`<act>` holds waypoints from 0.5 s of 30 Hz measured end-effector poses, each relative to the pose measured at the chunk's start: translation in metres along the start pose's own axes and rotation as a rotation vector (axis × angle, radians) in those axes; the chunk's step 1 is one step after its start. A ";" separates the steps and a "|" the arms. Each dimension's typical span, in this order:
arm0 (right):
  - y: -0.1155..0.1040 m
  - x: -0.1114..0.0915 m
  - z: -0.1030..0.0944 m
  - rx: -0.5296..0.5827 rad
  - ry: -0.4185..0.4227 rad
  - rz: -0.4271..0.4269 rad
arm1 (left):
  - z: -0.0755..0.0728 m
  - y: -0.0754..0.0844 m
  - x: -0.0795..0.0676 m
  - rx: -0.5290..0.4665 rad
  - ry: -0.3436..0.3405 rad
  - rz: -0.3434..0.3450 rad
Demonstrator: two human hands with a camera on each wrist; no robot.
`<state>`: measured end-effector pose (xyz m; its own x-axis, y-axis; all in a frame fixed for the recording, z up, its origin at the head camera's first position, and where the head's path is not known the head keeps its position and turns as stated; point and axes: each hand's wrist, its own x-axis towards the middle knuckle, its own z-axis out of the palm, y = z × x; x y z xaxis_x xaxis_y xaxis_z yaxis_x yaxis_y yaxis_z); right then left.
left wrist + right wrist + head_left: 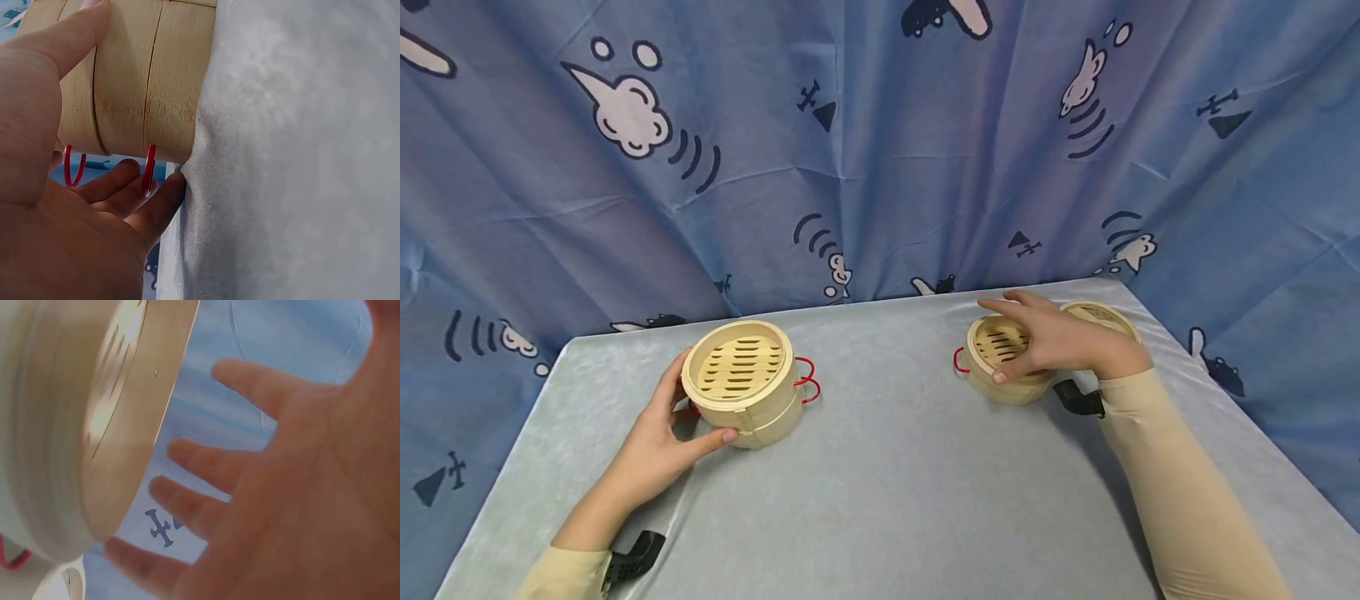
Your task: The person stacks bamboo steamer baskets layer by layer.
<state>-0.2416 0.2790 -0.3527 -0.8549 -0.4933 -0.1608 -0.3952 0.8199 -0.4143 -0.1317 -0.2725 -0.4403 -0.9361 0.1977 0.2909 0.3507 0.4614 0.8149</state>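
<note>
At the left stands a two-tier bamboo steamer (741,371) with slatted base inside and red handles (150,172). My left hand (658,437) holds its near left side, thumb along the front wall and index finger at the left edge. The other fingers (156,209) lie loosely bent near the handles in the left wrist view. At the right is a smaller bamboo steamer (996,333), also with a red handle. My right hand (1060,337) hovers above it with fingers spread, and a gap shows between fingers and rim in the right wrist view.
A round bamboo piece (1101,315) lies behind the right hand, partly hidden. Everything stands on a table with a pale grey cloth (880,500). A blue patterned curtain (880,167) hangs along the back and sides.
</note>
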 end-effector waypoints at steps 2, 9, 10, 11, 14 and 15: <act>0.002 -0.002 -0.001 0.006 -0.030 0.018 | 0.000 0.000 0.000 0.002 -0.001 -0.001; 0.009 -0.009 -0.003 0.073 -0.102 0.059 | 0.000 0.000 -0.001 0.005 -0.002 -0.003; 0.010 -0.009 -0.003 0.085 -0.109 0.063 | 0.000 0.000 -0.001 0.004 -0.002 -0.004; 0.011 -0.009 -0.004 0.097 -0.116 0.068 | 0.000 0.000 -0.001 0.001 -0.003 -0.005; 0.012 -0.010 -0.005 0.139 -0.129 0.068 | 0.001 0.000 -0.001 -0.003 -0.002 -0.006; 0.013 -0.010 -0.005 0.151 -0.132 0.062 | 0.001 0.000 -0.001 -0.003 -0.001 -0.005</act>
<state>-0.2400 0.2959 -0.3518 -0.8209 -0.4848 -0.3018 -0.2794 0.8018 -0.5282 -0.1309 -0.2720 -0.4405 -0.9379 0.1965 0.2860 0.3458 0.4601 0.8178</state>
